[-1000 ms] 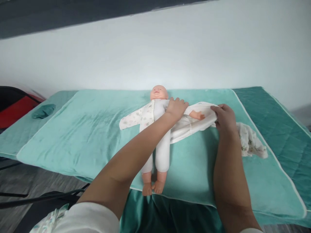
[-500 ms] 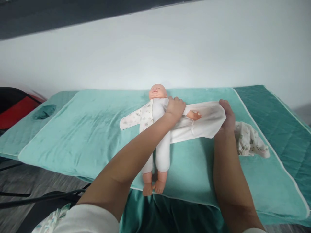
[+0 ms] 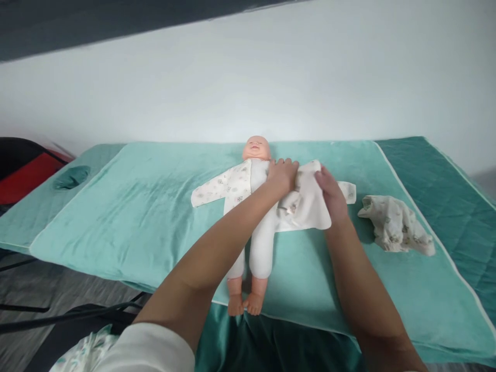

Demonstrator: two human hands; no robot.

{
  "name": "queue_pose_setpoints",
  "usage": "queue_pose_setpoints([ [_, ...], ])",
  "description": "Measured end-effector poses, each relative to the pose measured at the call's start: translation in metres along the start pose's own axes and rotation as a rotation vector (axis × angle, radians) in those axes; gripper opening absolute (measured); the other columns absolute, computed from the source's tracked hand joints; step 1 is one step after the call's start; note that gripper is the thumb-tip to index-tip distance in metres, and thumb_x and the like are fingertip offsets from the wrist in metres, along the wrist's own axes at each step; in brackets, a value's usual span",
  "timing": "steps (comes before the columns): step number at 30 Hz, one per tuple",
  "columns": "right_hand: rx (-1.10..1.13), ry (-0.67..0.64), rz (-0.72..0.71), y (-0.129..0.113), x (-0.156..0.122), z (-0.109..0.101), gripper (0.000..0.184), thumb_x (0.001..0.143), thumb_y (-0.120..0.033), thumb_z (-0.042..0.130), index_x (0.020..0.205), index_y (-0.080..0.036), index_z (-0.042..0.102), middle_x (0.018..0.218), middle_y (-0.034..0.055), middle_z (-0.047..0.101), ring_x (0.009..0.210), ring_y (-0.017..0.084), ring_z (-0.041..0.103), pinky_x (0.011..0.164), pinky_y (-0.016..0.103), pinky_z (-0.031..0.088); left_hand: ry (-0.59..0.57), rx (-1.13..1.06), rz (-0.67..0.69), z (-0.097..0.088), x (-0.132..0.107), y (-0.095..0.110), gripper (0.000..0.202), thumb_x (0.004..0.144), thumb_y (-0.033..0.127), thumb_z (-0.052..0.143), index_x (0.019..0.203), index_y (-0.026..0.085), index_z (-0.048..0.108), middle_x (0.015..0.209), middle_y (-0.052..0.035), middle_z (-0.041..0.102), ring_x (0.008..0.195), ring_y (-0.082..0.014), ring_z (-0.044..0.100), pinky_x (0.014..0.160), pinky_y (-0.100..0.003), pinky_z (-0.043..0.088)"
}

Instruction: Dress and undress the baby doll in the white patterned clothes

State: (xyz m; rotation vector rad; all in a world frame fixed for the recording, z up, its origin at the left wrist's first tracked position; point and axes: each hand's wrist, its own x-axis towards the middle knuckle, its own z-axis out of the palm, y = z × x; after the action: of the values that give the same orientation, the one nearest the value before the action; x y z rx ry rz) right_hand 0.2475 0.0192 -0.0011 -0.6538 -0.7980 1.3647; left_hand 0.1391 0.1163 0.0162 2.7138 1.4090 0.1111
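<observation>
Head view. Doll (image 3: 253, 235) on back, mid teal mat (image 3: 155, 217), head toward wall, feet at near edge.

Left hand (image 3: 282, 174) on doll's chest, just below chin, fingers bent; grip on cloth cannot tell.

Right hand (image 3: 330, 199) just beside left, fingers closed over upper edge of white garment flap (image 3: 306, 212). Flap lies under right palm, spread across doll's torso and outward from it.

Printed sleeve (image 3: 211, 188) stretched out on opposite side.

Crumpled printed cloth (image 3: 395, 225) on mat, beyond right hand, apart from it.
</observation>
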Motion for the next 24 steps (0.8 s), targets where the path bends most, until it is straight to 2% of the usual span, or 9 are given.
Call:
queue_pose_setpoints([
  [2, -0.053, -0.046, -0.011, 0.005, 0.000, 0.004, 0.044, 0.074, -0.037, 0.088, 0.112, -0.032, 0.066, 0.100, -0.0026, 0.072, 0.090, 0.018, 0.071, 0.079, 0.032, 0.061, 0.011, -0.299, 0.085, -0.007, -0.001, -0.010, 0.031, 0.085, 0.024, 0.063, 0.116, 0.020, 0.064, 0.116, -0.0081, 0.070, 0.105, -0.0256, 0.064, 0.094, -0.041, 0.048],
  [4, -0.093, -0.147, 0.030, 0.006, -0.002, 0.007, 0.051, 0.074, -0.035, 0.088, 0.120, -0.033, 0.066, 0.108, -0.0014, 0.071, 0.087, 0.016, 0.069, 0.075, 0.029, 0.059, 0.033, -0.573, 0.204, -0.017, -0.003, -0.024, 0.019, 0.081, 0.023, 0.061, 0.100, 0.021, 0.063, 0.094, -0.0017, 0.070, 0.085, -0.0191, 0.063, 0.077, -0.032, 0.049],
  [6, -0.130, -0.274, 0.082, 0.006, -0.004, 0.008, 0.054, 0.079, -0.039, 0.084, 0.129, -0.034, 0.064, 0.118, 0.0018, 0.069, 0.091, 0.017, 0.068, 0.077, 0.030, 0.059, 0.094, -0.701, 0.282, -0.025, -0.007, -0.041, 0.010, 0.076, 0.019, 0.058, 0.086, 0.020, 0.060, 0.081, 0.0011, 0.064, 0.074, -0.0157, 0.058, 0.068, -0.029, 0.045],
  [8, -0.167, -0.364, 0.108, 0.006, -0.005, 0.009, 0.052, 0.083, -0.042, 0.081, 0.132, -0.033, 0.064, 0.123, 0.0045, 0.068, 0.095, 0.018, 0.068, 0.084, 0.035, 0.058, 0.194, -0.718, 0.298, -0.030, -0.012, -0.058, 0.008, 0.073, 0.016, 0.055, 0.079, 0.020, 0.058, 0.077, 0.0009, 0.061, 0.072, -0.0151, 0.055, 0.067, -0.028, 0.042],
  [11, -0.250, -0.330, 0.013, 0.012, -0.005, 0.011, 0.035, 0.088, -0.042, 0.077, 0.121, -0.030, 0.071, 0.111, 0.0032, 0.071, 0.089, 0.016, 0.068, 0.086, 0.035, 0.057, 0.358, -0.730, 0.218, -0.032, -0.020, -0.079, 0.009, 0.071, 0.012, 0.058, 0.073, 0.020, 0.055, 0.078, -0.0009, 0.062, 0.075, -0.0159, 0.055, 0.071, -0.029, 0.042],
  [15, -0.478, -0.242, -0.100, 0.023, 0.000, 0.013, 0.021, 0.091, -0.043, 0.073, 0.105, -0.028, 0.074, 0.100, 0.0021, 0.074, 0.089, 0.017, 0.068, 0.084, 0.035, 0.056, 0.474, -0.796, -0.045, -0.028, -0.034, -0.095, 0.013, 0.073, 0.012, 0.061, 0.070, 0.020, 0.051, 0.077, 0.0007, 0.061, 0.074, -0.0149, 0.053, 0.073, -0.030, 0.042],
  [17, -0.630, -0.245, -0.151, 0.027, 0.001, 0.014, 0.020, 0.092, -0.043, 0.071, 0.104, -0.028, 0.074, 0.105, 0.0035, 0.074, 0.098, 0.021, 0.068, 0.087, 0.037, 0.055, 0.491, -0.824, -0.151, -0.024, -0.041, -0.099, 0.013, 0.075, 0.011, 0.062, 0.072, 0.020, 0.053, 0.076, 0.0020, 0.060, 0.075, -0.0147, 0.053, 0.075, -0.029, 0.043],
  [21, -0.907, -0.321, -0.361, 0.032, 0.000, 0.018, 0.019, 0.095, -0.038, 0.066, 0.109, -0.028, 0.073, 0.124, 0.0067, 0.069, 0.120, 0.025, 0.061, 0.098, 0.044, 0.051, 0.557, -0.910, -0.237, -0.016, -0.049, -0.102, 0.013, 0.077, 0.007, 0.059, 0.077, 0.020, 0.056, 0.084, 0.0015, 0.063, 0.083, -0.0141, 0.058, 0.083, -0.029, 0.045],
  [24, -1.000, -0.392, -0.406, 0.031, -0.001, 0.017, 0.020, 0.096, -0.034, 0.065, 0.114, -0.028, 0.070, 0.132, 0.0066, 0.066, 0.129, 0.025, 0.057, 0.111, 0.049, 0.044, 0.600, -1.023, -0.302, -0.013, -0.052, -0.099, 0.006, 0.084, 0.016, 0.060, 0.086, 0.021, 0.058, 0.088, 0.0004, 0.064, 0.085, -0.0140, 0.061, 0.084, -0.029, 0.047],
])
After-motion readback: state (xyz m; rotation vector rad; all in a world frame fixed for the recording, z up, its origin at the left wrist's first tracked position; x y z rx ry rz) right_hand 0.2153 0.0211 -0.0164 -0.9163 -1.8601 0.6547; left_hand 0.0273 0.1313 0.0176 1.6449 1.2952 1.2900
